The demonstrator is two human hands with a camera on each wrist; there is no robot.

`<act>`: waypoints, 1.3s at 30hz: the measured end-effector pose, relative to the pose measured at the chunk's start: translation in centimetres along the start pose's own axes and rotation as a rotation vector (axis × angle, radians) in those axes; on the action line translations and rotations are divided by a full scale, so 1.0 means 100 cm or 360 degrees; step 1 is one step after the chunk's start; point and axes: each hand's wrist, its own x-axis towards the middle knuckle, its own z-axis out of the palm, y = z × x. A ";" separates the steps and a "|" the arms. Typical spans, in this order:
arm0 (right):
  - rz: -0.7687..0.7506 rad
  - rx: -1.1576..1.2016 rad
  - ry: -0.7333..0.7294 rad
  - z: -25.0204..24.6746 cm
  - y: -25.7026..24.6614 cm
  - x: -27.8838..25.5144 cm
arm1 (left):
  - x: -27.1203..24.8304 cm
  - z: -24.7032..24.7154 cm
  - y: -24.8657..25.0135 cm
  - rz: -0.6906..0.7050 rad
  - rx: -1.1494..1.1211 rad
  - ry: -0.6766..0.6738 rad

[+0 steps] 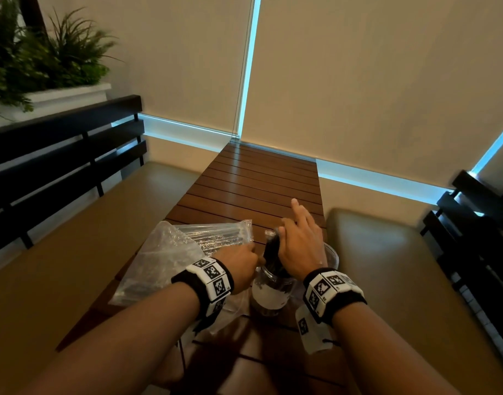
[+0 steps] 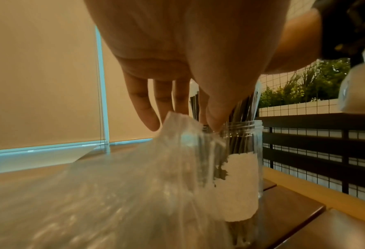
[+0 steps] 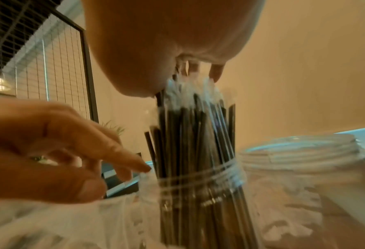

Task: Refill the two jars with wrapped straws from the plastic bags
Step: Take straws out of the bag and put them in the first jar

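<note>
A clear jar [image 1: 269, 295] with a white label stands on the wooden table's near end, packed with black wrapped straws [image 1: 271, 252]. My right hand [image 1: 298, 238] lies flat over the straw tops [image 3: 194, 131], fingers straight. My left hand [image 1: 239, 263] is beside the jar; its thumb and index finger touch the rim [image 2: 241, 125], the other fingers [image 2: 155, 101] hanging loose over a plastic bag [image 1: 165, 252]. This crumpled bag holds more straws and lies left of the jar. A second jar [image 3: 305, 168] stands just right of the first and looks empty; in the head view my right hand mostly hides it.
The slatted wooden table [image 1: 259, 181] runs away toward a blind-covered window. Padded benches with black slatted backs [image 1: 59, 155] flank it on both sides. A white planter with green plants [image 1: 39, 61] sits behind the left bench.
</note>
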 end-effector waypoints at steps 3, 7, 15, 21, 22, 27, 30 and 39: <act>-0.0115 0.0005 -0.0245 0.007 0.002 -0.006 | 0.000 0.003 0.000 0.0002 -0.0149 0.0013; -0.0146 0.0029 -0.0405 0.001 0.001 -0.002 | 0.002 0.009 -0.005 0.0015 -0.0223 0.0015; -0.0107 -0.0127 -0.0453 0.013 -0.009 0.005 | 0.000 0.016 -0.008 0.0035 -0.0175 0.0012; 0.0009 0.0153 -0.0296 0.007 -0.010 0.011 | -0.005 0.013 -0.011 0.0023 -0.0177 -0.0015; 0.0041 0.0154 -0.0247 0.008 -0.010 0.011 | -0.006 0.013 -0.010 0.0030 -0.0169 -0.0016; -0.0039 -0.0087 -0.0336 0.013 -0.012 0.009 | -0.013 0.014 -0.014 -0.0008 -0.0077 0.0022; 0.0011 0.0020 -0.0304 0.008 -0.014 0.010 | -0.024 0.009 -0.026 -0.0207 0.0055 0.0080; -0.0692 -0.0024 -0.0899 0.018 -0.091 -0.008 | -0.037 -0.013 -0.064 -0.0616 -0.0619 0.0326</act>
